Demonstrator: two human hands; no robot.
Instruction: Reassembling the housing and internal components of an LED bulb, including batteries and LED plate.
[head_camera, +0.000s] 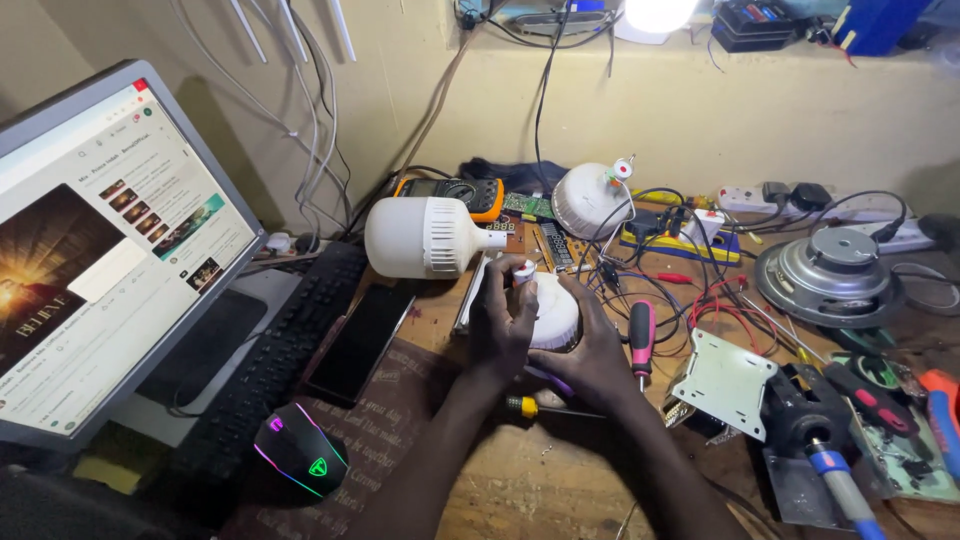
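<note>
My left hand (503, 322) and my right hand (597, 352) are wrapped around a round white lamp body (553, 312) at the middle of the wooden bench. The left fingers pinch a small white part at its top left edge. The right hand cups the body from below and from the right. A large white bulb (425, 237) lies on its side just beyond my left hand. Another white bulb dome (590, 200) rests further back. A pink-handled screwdriver (641, 338) lies just right of my right hand, and a yellow-tipped screwdriver (528, 407) lies under my wrists.
A monitor (100, 250) stands at left, with a black keyboard (270, 360), a glowing mouse (300, 450) and a dark phone (360, 340) beside it. A multimeter (460, 193), tangled wires, a speaker (832, 272), a white metal bracket (725, 380) and more tools crowd the right.
</note>
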